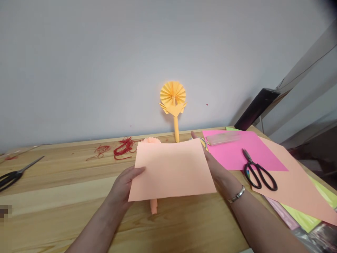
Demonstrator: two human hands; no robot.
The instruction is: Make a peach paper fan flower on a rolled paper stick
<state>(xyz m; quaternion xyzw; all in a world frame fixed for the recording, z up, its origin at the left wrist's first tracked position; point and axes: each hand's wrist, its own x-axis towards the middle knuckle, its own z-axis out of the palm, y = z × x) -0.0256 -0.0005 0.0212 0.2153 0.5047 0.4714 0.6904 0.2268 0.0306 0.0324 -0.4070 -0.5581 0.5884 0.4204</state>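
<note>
A peach sheet of paper (173, 172) is held up above the table between my two hands. My left hand (126, 184) grips its left edge, the thumb lying on the front face. At the right edge, my right hand (212, 163) holds the sheet from behind; one fingertip sticks out past the top corner, and the other fingers are hidden. Beneath the sheet lies a peach paper flower, its pleated head (151, 140) showing above and its rolled stem (153, 206) below. A roll of tape (201, 141) is partly visible beside my right hand.
An orange paper flower (176, 112) leans against the wall. Red thread (125, 147) lies at the back left, scissors (19, 173) at far left. On the right, black-handled scissors (259, 174) and a clear packet (223, 137) rest on pink paper (231, 158). A black cylinder (255, 109) stands behind.
</note>
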